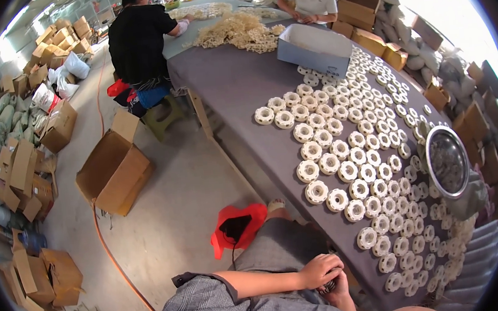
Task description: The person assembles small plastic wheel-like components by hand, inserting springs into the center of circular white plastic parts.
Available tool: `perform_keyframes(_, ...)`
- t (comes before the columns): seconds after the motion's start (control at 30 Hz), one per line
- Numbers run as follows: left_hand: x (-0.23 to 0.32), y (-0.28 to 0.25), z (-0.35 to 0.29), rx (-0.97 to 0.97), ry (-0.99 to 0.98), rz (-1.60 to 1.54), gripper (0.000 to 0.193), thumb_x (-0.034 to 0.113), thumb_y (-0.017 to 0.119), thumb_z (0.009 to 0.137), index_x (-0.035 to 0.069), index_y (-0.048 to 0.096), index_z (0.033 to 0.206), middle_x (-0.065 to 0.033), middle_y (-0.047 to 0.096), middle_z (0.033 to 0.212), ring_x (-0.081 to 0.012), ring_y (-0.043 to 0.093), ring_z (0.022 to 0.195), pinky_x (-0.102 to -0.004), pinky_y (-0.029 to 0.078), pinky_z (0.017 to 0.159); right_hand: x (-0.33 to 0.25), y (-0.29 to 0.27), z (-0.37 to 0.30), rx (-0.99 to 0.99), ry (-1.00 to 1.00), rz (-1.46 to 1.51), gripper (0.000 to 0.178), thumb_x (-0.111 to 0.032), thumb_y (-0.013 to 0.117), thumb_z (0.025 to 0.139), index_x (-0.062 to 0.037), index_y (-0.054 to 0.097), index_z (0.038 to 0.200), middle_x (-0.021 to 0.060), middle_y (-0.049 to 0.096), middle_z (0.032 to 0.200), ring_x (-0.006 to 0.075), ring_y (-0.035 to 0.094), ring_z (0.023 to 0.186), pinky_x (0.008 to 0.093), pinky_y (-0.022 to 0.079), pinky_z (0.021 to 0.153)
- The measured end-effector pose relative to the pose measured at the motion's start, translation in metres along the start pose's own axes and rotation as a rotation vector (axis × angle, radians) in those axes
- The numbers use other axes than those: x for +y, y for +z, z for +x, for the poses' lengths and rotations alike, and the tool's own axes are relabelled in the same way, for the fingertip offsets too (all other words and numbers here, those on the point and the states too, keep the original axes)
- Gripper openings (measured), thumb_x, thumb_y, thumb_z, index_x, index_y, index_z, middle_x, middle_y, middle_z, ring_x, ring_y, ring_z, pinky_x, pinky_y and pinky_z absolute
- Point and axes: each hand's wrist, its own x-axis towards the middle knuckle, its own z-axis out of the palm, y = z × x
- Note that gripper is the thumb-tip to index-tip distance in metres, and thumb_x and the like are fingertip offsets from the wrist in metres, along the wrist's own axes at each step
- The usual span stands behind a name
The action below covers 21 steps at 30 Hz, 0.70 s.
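Observation:
My left hand [321,269] is closed, its fingers curled over my right hand near my lap. Just below it my right hand [342,293] is also closed, partly hidden by the left. Between them shows a small dark thing with light stripes [328,286], too covered to name. Beside my hands, on the dark-clothed table [226,93], lie many white ring-shaped plastic parts with notched rims [354,210], spread in loose rows. A round metal bowl [447,160] with clear-looking contents stands at the table's right side.
A grey-blue box [315,51] and a heap of cream-coloured pieces [236,31] sit farther up the table. Two people work there, one in black [141,44], one in white [313,1]. An open carton [116,172], a red bag [248,214] and an orange hose [116,253] lie on the floor.

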Motion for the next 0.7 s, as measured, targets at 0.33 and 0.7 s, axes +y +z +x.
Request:
perform_keyframes(0.33, 0.016, -0.014, 0.016, -0.332, -0.109, -0.23, 0.027, 0.018, 0.054, 0.08, 0.004, 0.057, 0.103, -0.0119, 0.06, 0.102, -0.0275, 0.057, 0.097, -0.0359, 0.043, 0.085, -0.014, -0.037, 0.001, -0.259, 0.233, -0.015, 0.023, -0.025, 0.051, 0.076, -0.0041, 0.059, 0.084, 0.012, 0.06, 0.07, 0.0234, 0.059, 0.053, 0.0317, 0.043, 0.037)
perform_keyframes(0.7, 0.008, -0.007, 0.006, -0.187, -0.322, -0.468, 0.027, 0.018, 0.059, 0.085, 0.002, 0.056, 0.107, -0.0061, 0.059, 0.099, -0.0122, 0.055, 0.093, -0.0272, 0.044, 0.083, -0.009, -0.019, -0.002, -0.39, 0.218, 0.173, 0.033, -0.034, 0.049, 0.079, -0.0038, 0.057, 0.091, 0.013, 0.058, 0.067, 0.0261, 0.057, 0.05, 0.0302, 0.041, 0.036)
